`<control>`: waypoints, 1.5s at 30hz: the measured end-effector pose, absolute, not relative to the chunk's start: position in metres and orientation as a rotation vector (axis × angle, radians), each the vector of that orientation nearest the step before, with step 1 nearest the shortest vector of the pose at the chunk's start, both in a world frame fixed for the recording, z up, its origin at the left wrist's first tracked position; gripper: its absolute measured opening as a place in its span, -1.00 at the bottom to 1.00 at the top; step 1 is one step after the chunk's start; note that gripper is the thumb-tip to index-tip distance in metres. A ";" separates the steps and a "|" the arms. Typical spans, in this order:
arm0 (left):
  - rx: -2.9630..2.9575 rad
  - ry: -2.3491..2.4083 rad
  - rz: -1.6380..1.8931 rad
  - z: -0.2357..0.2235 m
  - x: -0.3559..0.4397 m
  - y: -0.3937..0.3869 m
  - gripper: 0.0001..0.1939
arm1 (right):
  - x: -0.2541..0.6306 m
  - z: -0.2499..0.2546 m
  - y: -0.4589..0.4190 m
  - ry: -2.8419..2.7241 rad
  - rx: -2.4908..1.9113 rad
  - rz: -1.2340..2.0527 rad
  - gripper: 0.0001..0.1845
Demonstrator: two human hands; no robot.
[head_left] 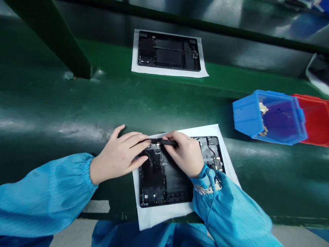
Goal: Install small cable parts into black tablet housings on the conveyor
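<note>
While laying the left hand (120, 154) palm down at the far left corner of an opened black device (177, 178), pinching a slim dark tool (169, 142) in the right hand (189, 154). Reaching in from the left with the left forearm, covered by a gathered blue sleeve (51, 192); bending little at the wrist. Spreading the left fingers: setting the foremost tips at the device's far edge, pointing the little finger outward past it, holding the thumb apart over the interior. Not clenching; cannot tell whether pinning a small part beneath those tips.

Angling the right forearm up from the lower right, across the device, hiding some of it. Gripping the tool between thumb and forefinger, aiming its tip left along the far edge, near the left fingertips. Cannot tell whether touching the housing with it. Wearing a blue strap (204, 178) with a cord at the right wrist.

Found the device lying flat, open side up, on a white sheet (151, 216) at the near side of a green bench (108, 97). Seen beyond, on another sheet (134, 67): a second opened device (168, 55). Noted at right: a blue bin (245, 113) holding pale bits, just beside a red bin (317, 118).
</note>
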State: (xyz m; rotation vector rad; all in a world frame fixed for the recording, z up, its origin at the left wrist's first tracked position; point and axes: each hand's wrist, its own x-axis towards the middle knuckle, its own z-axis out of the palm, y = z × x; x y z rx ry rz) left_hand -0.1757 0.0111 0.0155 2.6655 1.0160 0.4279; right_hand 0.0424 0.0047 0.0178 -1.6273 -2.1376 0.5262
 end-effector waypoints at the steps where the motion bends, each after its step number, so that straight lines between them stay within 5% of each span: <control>1: 2.654 1.018 0.410 0.015 -0.176 0.011 -0.67 | 0.044 0.018 0.005 -2.129 -1.629 0.553 -0.92; 17: 2.556 0.991 0.311 0.013 -0.180 0.018 -0.69 | 0.043 0.017 0.009 -2.149 -1.596 0.488 -0.89; 26: 2.699 0.969 0.357 0.012 -0.179 0.012 -0.67 | 0.031 0.020 -0.006 -2.547 -0.881 -0.055 -0.81; 31: 2.754 0.927 0.328 0.013 -0.180 0.016 -0.64 | 0.030 0.019 -0.007 -2.634 -0.823 -0.085 -0.83; 35: 2.841 0.906 0.259 0.016 -0.180 0.015 -0.61 | 0.037 0.020 -0.009 -2.442 -0.841 0.099 -0.85; 40: 2.917 0.906 0.226 0.015 -0.180 0.013 -0.51 | 0.048 0.019 -0.005 -1.833 -1.087 0.616 -0.56; 45: 2.914 0.903 0.257 0.012 -0.182 0.013 -0.53 | 0.049 0.021 0.006 -1.697 -1.273 0.967 -0.85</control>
